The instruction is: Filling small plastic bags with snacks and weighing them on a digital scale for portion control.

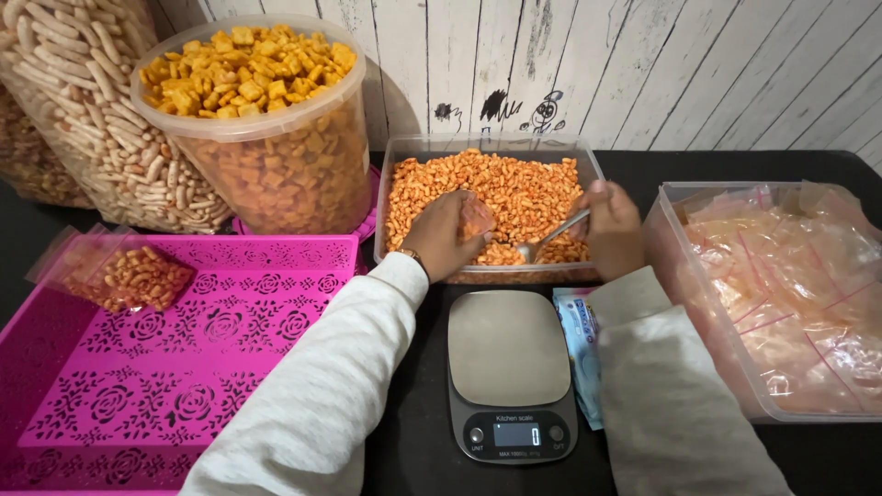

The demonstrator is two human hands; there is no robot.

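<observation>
Both hands over snack tub: left hand pinches small bag open, right hand grips spoon; filling step, weighing on scale likely follows.

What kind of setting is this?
Likely a small home snack-packing station. A kitchen scale sits on a black table, bulk tubs of snacks stand behind it, and a bin of filled small bags is beside it. Left hand holds a bag; right hand a spoon.

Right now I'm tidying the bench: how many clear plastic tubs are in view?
3: a round tub of yellow squares at back left, a rectangular tub of orange snacks at centre, and a rectangular tub of filled bags at right. Others may be out of view.
</observation>
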